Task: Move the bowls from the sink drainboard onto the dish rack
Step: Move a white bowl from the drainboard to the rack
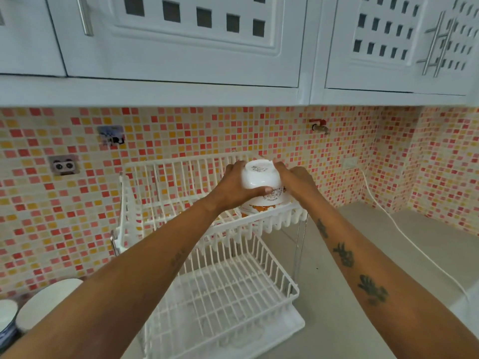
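A: Obs.: your left hand [234, 189] and right hand [295, 181] both curl round the inverted white bowl [261, 180], thumb across its near wall. The bowl sits at the upper tier's 3 o'clock end on the dish rack [181, 203].

B: Seated?

A: Cannot tell; rim looks down among the wires. Settle it level, test for wobble, then release one hand at a time. More bowls [46, 304] wait at 8 o'clock.

White cabinets [181, 42] with metal bar handles [85, 16] hanging above a pink, orange and cream mosaic backsplash [181, 130]. Red-handled tap [319, 125] and wall outlet [64, 165] sitting on the tiles. White cord [404, 229] trailing across the grey surface [337, 294].
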The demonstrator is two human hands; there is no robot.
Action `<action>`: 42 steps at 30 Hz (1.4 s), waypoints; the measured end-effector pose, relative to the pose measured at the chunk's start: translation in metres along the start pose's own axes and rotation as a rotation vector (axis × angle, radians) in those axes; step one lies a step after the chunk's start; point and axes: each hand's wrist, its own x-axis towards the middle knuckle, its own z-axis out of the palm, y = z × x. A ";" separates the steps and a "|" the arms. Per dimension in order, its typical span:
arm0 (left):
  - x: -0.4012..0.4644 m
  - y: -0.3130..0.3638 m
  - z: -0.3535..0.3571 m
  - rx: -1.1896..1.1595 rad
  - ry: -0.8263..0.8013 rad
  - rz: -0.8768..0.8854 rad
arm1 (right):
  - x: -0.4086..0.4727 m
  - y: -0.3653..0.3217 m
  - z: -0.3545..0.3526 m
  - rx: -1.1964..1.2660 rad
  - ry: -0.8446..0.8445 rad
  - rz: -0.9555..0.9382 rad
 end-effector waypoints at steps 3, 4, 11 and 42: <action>0.003 -0.004 0.002 -0.025 -0.022 -0.038 | 0.004 0.005 0.005 -0.120 0.035 -0.066; 0.004 -0.004 0.003 -0.044 -0.035 -0.045 | 0.004 0.006 0.006 -0.140 0.044 -0.071; 0.001 -0.002 0.002 -0.169 -0.137 -0.132 | 0.007 0.009 0.011 -0.213 0.075 -0.076; -0.018 0.002 -0.036 -0.451 -0.073 -0.393 | -0.039 -0.021 0.017 -0.068 0.198 -0.305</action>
